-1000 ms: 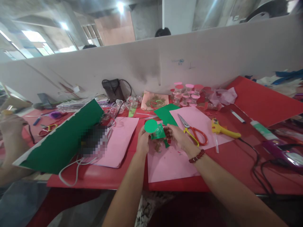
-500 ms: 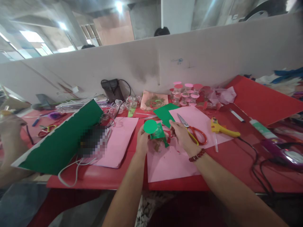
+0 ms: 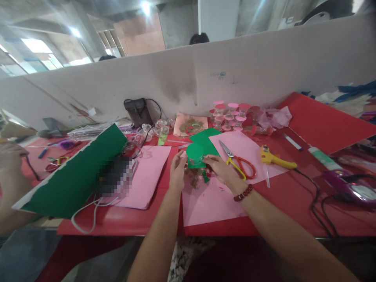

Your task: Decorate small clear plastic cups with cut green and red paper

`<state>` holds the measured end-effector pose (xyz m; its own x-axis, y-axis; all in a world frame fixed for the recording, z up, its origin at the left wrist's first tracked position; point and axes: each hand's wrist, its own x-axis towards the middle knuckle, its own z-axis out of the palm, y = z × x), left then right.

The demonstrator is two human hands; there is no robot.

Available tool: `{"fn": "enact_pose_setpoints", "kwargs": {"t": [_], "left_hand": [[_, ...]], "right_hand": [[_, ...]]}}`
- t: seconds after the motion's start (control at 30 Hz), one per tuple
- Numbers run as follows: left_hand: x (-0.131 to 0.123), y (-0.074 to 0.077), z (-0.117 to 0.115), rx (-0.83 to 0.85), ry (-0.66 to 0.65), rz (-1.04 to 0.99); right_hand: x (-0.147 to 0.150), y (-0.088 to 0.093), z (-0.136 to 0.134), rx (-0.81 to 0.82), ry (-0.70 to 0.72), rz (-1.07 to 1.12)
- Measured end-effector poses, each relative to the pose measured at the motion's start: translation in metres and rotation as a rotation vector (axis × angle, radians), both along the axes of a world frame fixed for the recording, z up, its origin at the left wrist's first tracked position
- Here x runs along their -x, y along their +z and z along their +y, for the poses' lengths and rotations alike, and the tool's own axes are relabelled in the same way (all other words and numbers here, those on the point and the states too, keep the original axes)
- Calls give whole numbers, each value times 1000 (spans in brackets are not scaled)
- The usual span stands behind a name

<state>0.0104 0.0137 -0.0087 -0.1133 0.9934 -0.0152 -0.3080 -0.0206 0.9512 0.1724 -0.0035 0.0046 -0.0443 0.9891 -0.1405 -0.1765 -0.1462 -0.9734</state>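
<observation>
In front of me is a small clear plastic piece (image 3: 195, 161) with a round green paper disc (image 3: 194, 150) on top and a green paper square under it. My right hand (image 3: 219, 168) pinches its right side with thumb and fingers. My left hand (image 3: 177, 172) is by its left side, fingers apart; whether the fingertips touch it is hard to see. Beneath lies a pink paper sheet (image 3: 211, 207) with green scraps and brownish bits. Orange-and-yellow-handled scissors (image 3: 239, 162) rest right of my right hand, and a green sheet (image 3: 208, 137) lies behind.
A yellow glue gun (image 3: 277, 159) with a black cord lies at right, near a purple device (image 3: 352, 188). Several pink-topped plastic pieces (image 3: 232, 116) stand at the back. A green board (image 3: 76, 176) leans at left, beside pink sheets (image 3: 154, 172). Another person's arm (image 3: 10, 184) is far left.
The plastic piece has shifted right and levelled out. My right hand has come in from the right and taken hold of it. My left hand's fingers have loosened from it.
</observation>
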Motion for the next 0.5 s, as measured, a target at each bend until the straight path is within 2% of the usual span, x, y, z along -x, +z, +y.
{"fn": "enact_pose_setpoints", "kwargs": {"t": [0.07,0.13,0.3,0.5], "left_hand": [[0,1,0,2,-1,-57],[-1,3,0,51,-61,-127],[-5,7,-3,152,-226,-206],[-3,3,-1,102,-183,-197]], "right_hand": [[0,0,2,4,-54,49],[-1,0,3,6,-77,79],[1,-2,2,-9,-38,66],[4,-6,1,-28,48,6]]}}
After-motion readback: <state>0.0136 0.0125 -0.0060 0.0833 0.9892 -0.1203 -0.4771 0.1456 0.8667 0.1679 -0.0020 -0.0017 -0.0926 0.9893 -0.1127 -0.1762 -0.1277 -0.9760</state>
